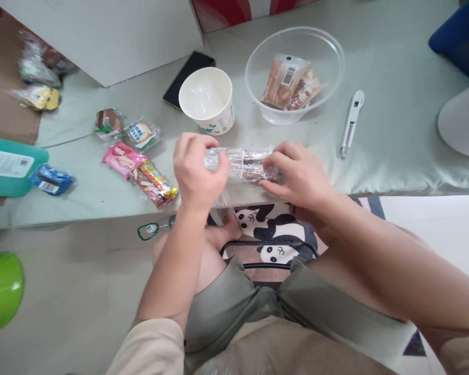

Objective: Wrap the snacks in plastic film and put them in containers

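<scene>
While the clear-wrapped packet is lying on the near side of the paper cup, the right hand is pinching one end; whether the left hand is gripping the other is unclear. It is looking slippery, light and perhaps breakable, so the ends are probably offering the best hold. Beneath the cup, pale green cloth is spreading; beyond it leftward, a white box is standing.
</scene>
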### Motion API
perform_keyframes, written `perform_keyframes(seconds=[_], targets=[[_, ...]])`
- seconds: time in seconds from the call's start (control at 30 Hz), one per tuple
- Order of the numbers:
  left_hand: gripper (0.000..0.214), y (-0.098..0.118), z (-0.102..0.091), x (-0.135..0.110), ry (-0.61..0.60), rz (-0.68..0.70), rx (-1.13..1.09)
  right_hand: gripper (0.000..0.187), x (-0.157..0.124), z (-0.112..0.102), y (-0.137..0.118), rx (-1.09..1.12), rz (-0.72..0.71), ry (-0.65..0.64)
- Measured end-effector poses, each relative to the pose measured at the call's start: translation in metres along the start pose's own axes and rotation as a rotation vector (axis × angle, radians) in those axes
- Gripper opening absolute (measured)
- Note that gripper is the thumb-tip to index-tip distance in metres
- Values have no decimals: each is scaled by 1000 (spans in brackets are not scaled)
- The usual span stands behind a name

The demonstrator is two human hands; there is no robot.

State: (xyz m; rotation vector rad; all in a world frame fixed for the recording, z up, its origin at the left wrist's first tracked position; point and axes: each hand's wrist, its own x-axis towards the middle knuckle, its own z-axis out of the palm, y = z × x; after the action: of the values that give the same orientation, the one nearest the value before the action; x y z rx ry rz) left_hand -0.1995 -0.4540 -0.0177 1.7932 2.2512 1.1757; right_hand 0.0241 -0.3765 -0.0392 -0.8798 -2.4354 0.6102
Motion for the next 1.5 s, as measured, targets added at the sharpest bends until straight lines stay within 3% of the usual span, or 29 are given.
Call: perform_keyframes(seconds=[0.1,0.23,0.5,0.7,0.87,1.07,1.17,1.33,1.4,1.47,1.5], targets=[[4,19,9,-6,-210,151,51,11,2,1,0,76,29,-40],[15,20,19,-4,-417,231,-15,11,1,-1,1,122,58,-55],[11,7,24,8,-429,150,-132,13,-4,-4,-2,39,22,-29],[19,3,20,13,-565,108,-225,10,-6,-5,-2,63,37,-62],[28,1,18,12,-598,113,-254,12,-7,-3,-6,24,47,-31],[26,-1,17,12,-645,92,-215,6,-5,-7,-11,228,171,40],[28,-1,15,14,-644,88,-207,8,-1,-18,-11,279,365,84],[22,-1,14,15,-639,60,-185,20,4,-49,-4,-72,778,-3],[21,0,14,16,-635,66,-184,17,3,-54,-2,-161,779,33],[23,2,14,16,-635,91,-177,7,2,-52,-2,-102,661,116],[25,4,14,17,-640,109,-167,20,2,-48,-3,-45,589,135]])
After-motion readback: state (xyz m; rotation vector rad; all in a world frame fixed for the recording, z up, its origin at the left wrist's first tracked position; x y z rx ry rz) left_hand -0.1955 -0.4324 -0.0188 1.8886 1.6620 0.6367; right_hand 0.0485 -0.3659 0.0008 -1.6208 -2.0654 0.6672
